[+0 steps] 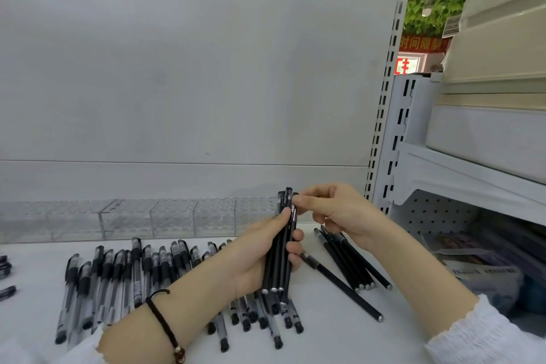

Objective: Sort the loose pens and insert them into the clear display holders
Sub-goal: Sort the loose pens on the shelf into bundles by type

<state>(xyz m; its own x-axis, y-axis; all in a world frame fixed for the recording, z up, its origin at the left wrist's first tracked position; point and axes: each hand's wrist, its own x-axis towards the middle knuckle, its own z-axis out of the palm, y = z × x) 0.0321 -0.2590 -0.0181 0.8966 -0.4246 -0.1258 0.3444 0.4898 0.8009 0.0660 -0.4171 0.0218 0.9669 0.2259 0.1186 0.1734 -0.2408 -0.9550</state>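
Pen bundle (276,272) is gripped mid-barrel by L hand (254,257), one cap (293,213) pinched by R hand (334,213); light, stiff, prob. slick.

The light is soft and even, with faint shadows. Right of the back panel (192,68), straight lines bend and things look fuzzy.

left hand (257,254): grips black pen bundle (279,272) upright | right hand (342,216): pinches bundle top | clear holders (171,216) behind
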